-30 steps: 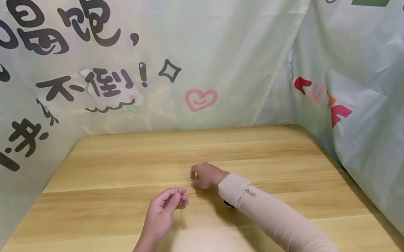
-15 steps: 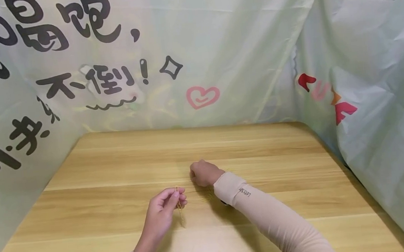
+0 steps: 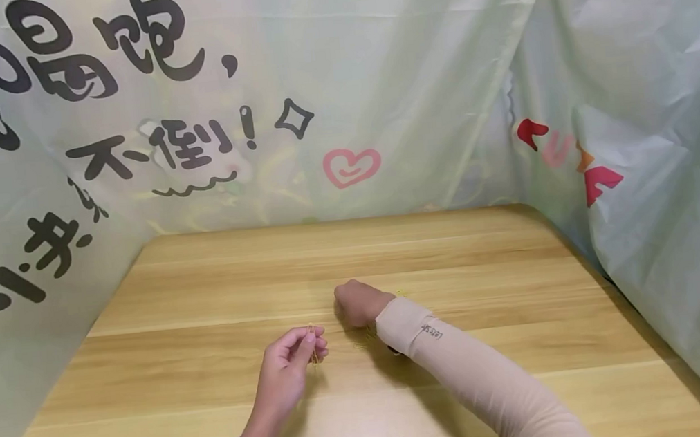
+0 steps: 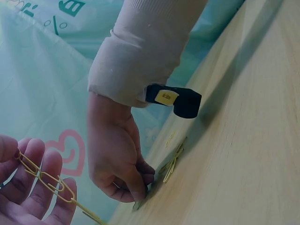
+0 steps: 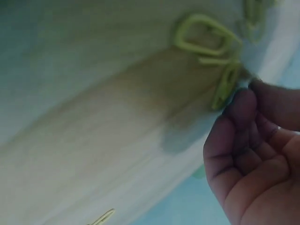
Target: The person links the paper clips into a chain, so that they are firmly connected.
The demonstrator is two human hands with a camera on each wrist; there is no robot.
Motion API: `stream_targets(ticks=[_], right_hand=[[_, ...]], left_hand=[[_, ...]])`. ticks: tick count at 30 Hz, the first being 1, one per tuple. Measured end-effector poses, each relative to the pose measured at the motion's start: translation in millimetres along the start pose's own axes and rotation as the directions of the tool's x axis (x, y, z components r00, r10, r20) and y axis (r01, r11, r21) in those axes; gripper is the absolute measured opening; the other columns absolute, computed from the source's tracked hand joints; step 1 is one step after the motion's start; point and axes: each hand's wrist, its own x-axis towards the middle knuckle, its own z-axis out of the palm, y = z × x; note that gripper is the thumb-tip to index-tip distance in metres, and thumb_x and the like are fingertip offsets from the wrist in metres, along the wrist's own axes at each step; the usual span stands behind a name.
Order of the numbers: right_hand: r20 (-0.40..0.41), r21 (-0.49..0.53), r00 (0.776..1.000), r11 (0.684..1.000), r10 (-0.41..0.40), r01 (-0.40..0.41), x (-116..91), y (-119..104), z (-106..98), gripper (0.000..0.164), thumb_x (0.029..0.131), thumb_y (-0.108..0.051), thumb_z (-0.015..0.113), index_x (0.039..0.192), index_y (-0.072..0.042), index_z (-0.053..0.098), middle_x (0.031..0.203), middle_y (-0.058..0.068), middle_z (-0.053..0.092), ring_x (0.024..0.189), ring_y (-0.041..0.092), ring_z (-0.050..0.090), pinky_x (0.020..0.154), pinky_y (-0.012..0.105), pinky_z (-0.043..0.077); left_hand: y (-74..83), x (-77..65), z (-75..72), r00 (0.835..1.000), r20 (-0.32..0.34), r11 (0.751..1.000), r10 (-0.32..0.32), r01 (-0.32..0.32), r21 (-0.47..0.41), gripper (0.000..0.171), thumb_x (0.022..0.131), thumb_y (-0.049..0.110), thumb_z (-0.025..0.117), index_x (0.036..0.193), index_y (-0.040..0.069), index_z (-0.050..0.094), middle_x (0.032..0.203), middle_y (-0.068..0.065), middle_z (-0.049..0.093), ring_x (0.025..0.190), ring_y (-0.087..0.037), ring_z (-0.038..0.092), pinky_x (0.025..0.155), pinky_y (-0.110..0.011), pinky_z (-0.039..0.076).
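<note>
My left hand is raised a little above the table, pinching the top of a short chain of linked yellow paper clips between thumb and fingers. The chain hangs down past the fingers. To its right, my right hand reaches to the tabletop with its palm side hidden from the head view. In the right wrist view, its thumb and index fingertips meet beside loose yellow paper clips. They seem to pinch one clip, mostly covered by the fingertips. Several more clips lie close behind this hand.
The wooden table stretches out on all sides of the hands. Printed cloth hangs along its back and sides. One paper clip lies farther back, past the right wrist. The right sleeve crosses the front right of the table.
The right hand's fingers have drawn together and down at the table, from a looser curl. The left hand stays nearly in place with its chain. The head view shifts slightly.
</note>
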Motion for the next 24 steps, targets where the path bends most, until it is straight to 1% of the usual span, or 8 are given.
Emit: stream_targets(ticks=[2,4,6,10,13,18,20,24], right_hand=[[0.005,0.059,1.0,0.998,0.005,-0.005,-5.0,2.2,-4.3,0.021,0.082,0.01,0.057,0.089,-0.009,0.064,0.074,-0.001,0.059,0.066,0.012,0.052,0.06,0.024,0.047],[-0.016,0.132,1.0,0.991,-0.009,0.011,-11.3,5.6,-7.8,0.033,0.084,0.01,0.055,0.109,-0.008,0.064,0.083,0.002,0.06,0.073,0.014,0.053,0.066,0.027,0.048],[-0.061,0.204,0.997,0.977,-0.055,0.066,-18.1,8.5,-9.9,0.036,0.086,0.01,0.051,0.115,-0.007,0.063,0.077,0.003,0.057,0.065,0.013,0.049,0.062,0.027,0.045],[-0.16,0.32,0.973,0.924,-0.165,0.209,-32.0,12.5,-10.6,0.025,0.093,0.004,0.053,0.115,-0.002,0.064,0.066,0.003,0.056,0.053,0.008,0.042,0.055,0.024,0.042],[-0.208,0.406,0.958,0.873,-0.198,0.269,-42.7,14.2,-14.1,0.022,0.095,0.001,0.056,0.116,-0.001,0.062,0.071,0.007,0.061,0.055,0.011,0.05,0.054,0.024,0.045],[-0.265,0.535,0.944,0.784,-0.196,0.313,-58.4,15.5,-25.7,0.023,0.094,0.003,0.059,0.117,-0.001,0.06,0.081,0.015,0.063,0.069,0.033,0.062,0.056,0.025,0.047],[-0.265,0.573,0.943,0.753,-0.203,0.323,-62.9,16.1,-27.6,0.024,0.094,0.003,0.059,0.117,0.0,0.059,0.083,0.015,0.062,0.074,0.038,0.062,0.056,0.024,0.047],[-0.261,0.614,0.942,0.716,-0.212,0.331,-70.7,15.5,-27.4,0.026,0.093,0.005,0.06,0.118,0.001,0.058,0.083,0.008,0.061,0.076,0.038,0.062,0.056,0.022,0.046]], left_hand=[[0.4,0.0,0.2,1.0,-0.002,1.0,-0.001,0.001,0.0,0.017,0.098,-0.001,0.05,0.102,-0.011,0.063,0.091,-0.028,0.062,0.077,-0.016,0.064,0.075,-0.027,0.055],[0.9,0.0,0.3,1.0,0.0,1.0,0.003,-0.003,-0.003,0.017,0.098,-0.001,0.05,0.102,-0.011,0.063,0.091,-0.028,0.062,0.077,-0.016,0.064,0.075,-0.027,0.055],[1.2,-0.3,0.0,1.0,0.002,1.0,0.003,-0.003,-0.003,0.017,0.098,-0.001,0.05,0.102,-0.01,0.063,0.091,-0.028,0.062,0.078,-0.016,0.064,0.076,-0.027,0.055],[1.7,-3.6,-1.5,1.0,0.006,0.999,-0.031,0.031,0.014,0.017,0.099,0.0,0.05,0.102,-0.01,0.063,0.092,-0.022,0.063,0.079,-0.017,0.064,0.077,-0.027,0.055],[1.4,-5.3,-2.0,0.999,0.007,0.999,-0.046,0.046,0.025,0.017,0.099,0.001,0.051,0.103,-0.009,0.063,0.092,-0.019,0.064,0.08,-0.018,0.064,0.077,-0.028,0.055],[2.3,-1.6,0.0,0.999,0.014,0.999,-0.029,0.029,0.013,0.018,0.099,0.004,0.052,0.102,-0.01,0.063,0.093,-0.023,0.063,0.081,-0.019,0.064,0.077,-0.029,0.055],[3.3,-0.9,1.6,1.0,0.012,1.0,-0.029,0.028,0.01,0.016,0.098,0.002,0.052,0.1,-0.01,0.064,0.093,-0.023,0.063,0.08,-0.019,0.064,0.077,-0.028,0.055],[5.6,-1.4,5.0,0.999,0.015,0.999,-0.039,0.039,0.021,0.013,0.097,-0.002,0.053,0.096,-0.008,0.064,0.094,-0.021,0.064,0.08,-0.018,0.064,0.077,-0.028,0.055]])
